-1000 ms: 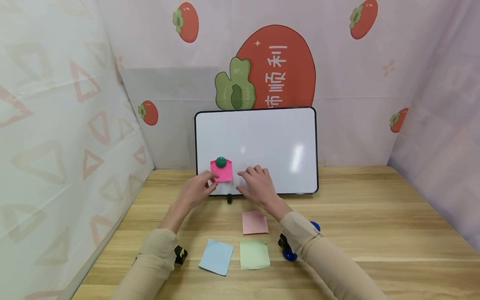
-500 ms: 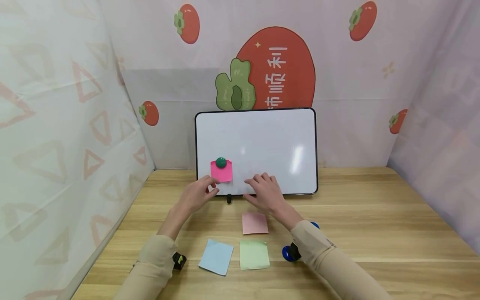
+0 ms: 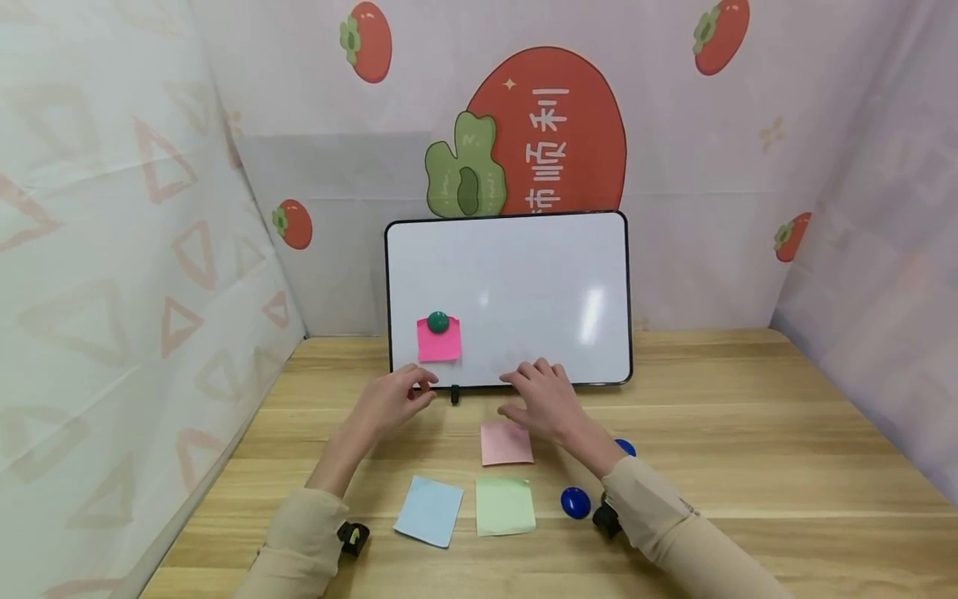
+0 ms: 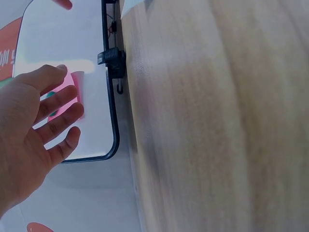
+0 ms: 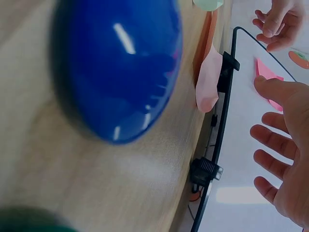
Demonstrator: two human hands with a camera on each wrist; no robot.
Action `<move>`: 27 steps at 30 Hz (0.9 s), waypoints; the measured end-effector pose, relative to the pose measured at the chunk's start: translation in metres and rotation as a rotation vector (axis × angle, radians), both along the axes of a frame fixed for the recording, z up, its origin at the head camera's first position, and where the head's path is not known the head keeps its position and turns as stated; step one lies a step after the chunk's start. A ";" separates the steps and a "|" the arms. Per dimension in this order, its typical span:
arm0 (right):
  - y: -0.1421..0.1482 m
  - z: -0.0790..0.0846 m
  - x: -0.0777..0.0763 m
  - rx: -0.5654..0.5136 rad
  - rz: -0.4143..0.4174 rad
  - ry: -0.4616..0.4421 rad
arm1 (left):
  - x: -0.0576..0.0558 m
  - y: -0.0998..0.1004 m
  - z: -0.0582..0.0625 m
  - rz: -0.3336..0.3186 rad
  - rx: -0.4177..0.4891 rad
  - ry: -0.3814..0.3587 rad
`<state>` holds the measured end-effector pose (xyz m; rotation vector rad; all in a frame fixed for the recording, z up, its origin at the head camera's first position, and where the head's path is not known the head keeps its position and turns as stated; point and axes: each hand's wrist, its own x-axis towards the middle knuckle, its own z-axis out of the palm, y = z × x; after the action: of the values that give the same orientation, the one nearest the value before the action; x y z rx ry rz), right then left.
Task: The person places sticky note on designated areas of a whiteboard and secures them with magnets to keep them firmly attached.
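Note:
A bright pink sticky note hangs on the lower left of the whiteboard, with a round green magnet over its top edge. My left hand hovers just below and left of that note, fingers loosely bent and holding nothing. In the left wrist view its fingers are spread apart in front of the note. My right hand is near the board's lower edge, above a pale pink note on the table. It holds nothing; the right wrist view shows its fingers apart.
Nearer on the wooden table lie a blue note and a green note. One blue magnet sits right of them; another is partly behind the right forearm. A black clip grips the board's bottom edge.
Both hands have drawn back from the board toward the table's front, the right one also moving rightward. The pink note and green magnet stay in place on the board.

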<state>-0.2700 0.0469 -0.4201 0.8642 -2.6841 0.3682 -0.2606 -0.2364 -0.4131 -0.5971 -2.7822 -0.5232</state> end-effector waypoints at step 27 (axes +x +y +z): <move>0.041 -0.005 0.037 -0.013 0.035 -0.037 | 0.027 0.001 0.001 -0.021 -0.027 -0.242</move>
<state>-0.2330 0.0884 -0.4255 0.9106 -2.7004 0.4131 -0.2338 -0.2354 -0.4118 -0.6059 -3.0173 -0.5998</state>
